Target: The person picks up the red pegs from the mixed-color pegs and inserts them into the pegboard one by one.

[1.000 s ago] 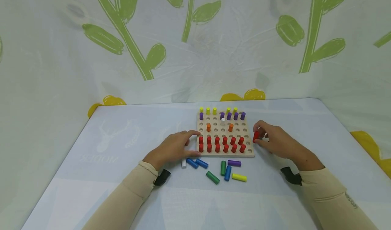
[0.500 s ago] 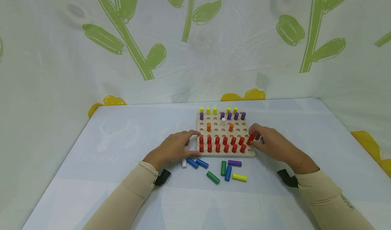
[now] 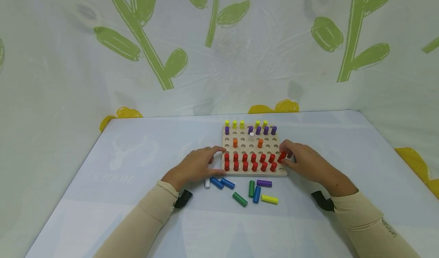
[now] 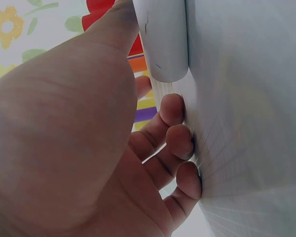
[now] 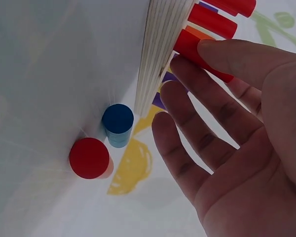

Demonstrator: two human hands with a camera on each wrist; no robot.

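A wooden pegboard (image 3: 253,174) lies on the table with two rows of red pegs (image 3: 245,166) along its near side. My right hand (image 3: 303,159) pinches a red peg (image 3: 282,157) between thumb and fingers at the right end of the second row. That red peg (image 5: 192,48) leans slightly, its lower end at the board; whether it is in the hole is hidden. At the board's left edge my left hand (image 3: 193,165) rests, index finger and thumb spread and touching the side. In the left wrist view its other fingers (image 4: 179,141) are bent against the tabletop.
Loose green (image 3: 239,199), blue (image 3: 257,194), purple (image 3: 264,183) and yellow pegs (image 3: 269,199) lie before the board. A white peg (image 4: 166,44) lies beside my left hand. Near my right hand are a blue peg (image 5: 118,119) and a red peg (image 5: 89,158).
My right hand has moved left with the red peg, from beside the board to the right end of the second row. The left hand has stayed in place.
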